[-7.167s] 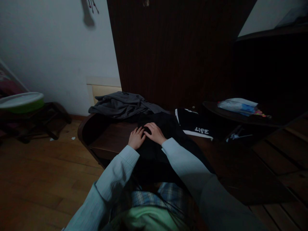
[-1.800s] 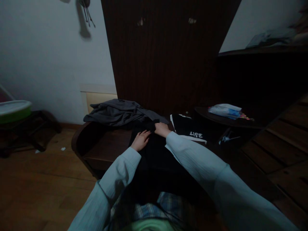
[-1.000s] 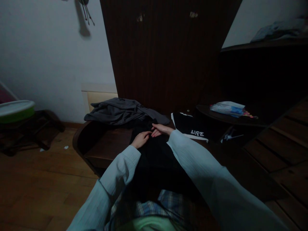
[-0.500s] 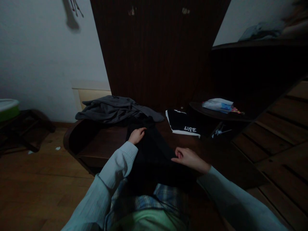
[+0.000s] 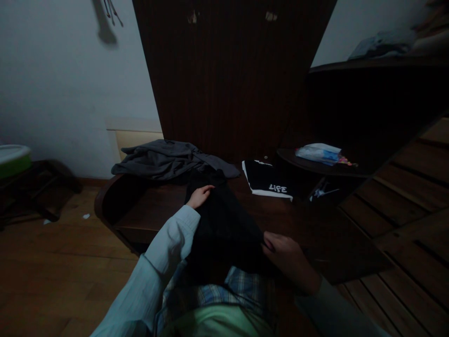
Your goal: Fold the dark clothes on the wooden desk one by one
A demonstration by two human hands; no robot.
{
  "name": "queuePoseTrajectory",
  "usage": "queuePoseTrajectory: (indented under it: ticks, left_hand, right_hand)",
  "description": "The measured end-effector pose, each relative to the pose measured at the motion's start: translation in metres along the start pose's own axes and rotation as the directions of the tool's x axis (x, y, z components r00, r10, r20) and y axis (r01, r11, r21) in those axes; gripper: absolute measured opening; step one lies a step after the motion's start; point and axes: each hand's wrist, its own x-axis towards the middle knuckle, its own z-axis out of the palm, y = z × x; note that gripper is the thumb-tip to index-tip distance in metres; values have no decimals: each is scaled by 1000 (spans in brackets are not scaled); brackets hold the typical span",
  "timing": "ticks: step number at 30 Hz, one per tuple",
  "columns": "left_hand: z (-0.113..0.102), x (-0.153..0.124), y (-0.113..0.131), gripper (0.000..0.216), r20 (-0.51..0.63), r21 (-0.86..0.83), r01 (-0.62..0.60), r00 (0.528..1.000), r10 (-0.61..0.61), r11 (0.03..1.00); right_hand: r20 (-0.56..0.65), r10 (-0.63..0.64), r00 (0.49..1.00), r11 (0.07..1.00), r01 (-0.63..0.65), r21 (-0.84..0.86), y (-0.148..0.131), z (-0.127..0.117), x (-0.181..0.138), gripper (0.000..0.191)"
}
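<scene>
the right hand (image 5: 289, 257) pinches the right edge of the black cloth (image 5: 224, 217) on the tabletop (image 5: 145, 208) between closed fingers (image 5: 268, 242), while the left hand (image 5: 198, 197) lies on its far-left part, grip unclear.

- Left edge is cutting off the tub (image 5: 14, 164).
- Top edge is cropping the hanging strings (image 5: 111, 14).
- Black cloth's (image 5: 224, 217) near end is getting lost in shadow.
- Right hand (image 5: 285, 255) is hiding its fingertips.
- Bag's (image 5: 317, 153) contents are blurring.

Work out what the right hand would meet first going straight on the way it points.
The black cloth, whose edge the right hand grips; farther along that line, probably the left hand, though depth is unclear.
</scene>
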Motion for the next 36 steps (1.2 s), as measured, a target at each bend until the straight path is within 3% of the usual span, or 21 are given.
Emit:
queuePoseTrajectory:
  ticks: [5,8,10,13,19,25,28,33,36]
  left_hand:
    - [1,1,-3,44,4,-126,5,1000,-5,992]
    - [1,2,-5,44,-5,-136,10,1000,-11,991]
    - [2,2,-6,43,-27,-128,1,1000,-4,992]
    - [1,2,-6,40,-46,-105,-1,999,-4,994]
    - [1,2,-4,38,-71,-132,24,997,-33,991]
    - [-2,0,0,40,-81,-165,25,996,-39,986]
    - [-5,-1,2,40,-61,-161,45,997,-55,986]
    - [-5,-2,6,41,-34,-173,97,994,-104,980]
    - [-5,-3,7,44,-20,-163,121,992,-126,979]
  right_hand:
    - [129,-16,992,997,6,72,-25,1,-3,5]
    - [91,9,996,985,-25,174,-36,-2,-1,4]
    - [83,9,997,963,-31,267,-41,-3,-2,9]
    - [180,-45,983,944,-17,330,-47,2,-6,23]
    - [305,52,951,976,-113,187,-45,25,-18,26]
    - [374,18,927,993,-60,101,-38,48,-31,26]
    - [345,-21,938,989,-32,146,-36,41,-34,15]
    - [158,36,987,947,-84,309,-52,15,-39,12]
    - [184,-43,982,957,-12,290,-70,15,-42,18]
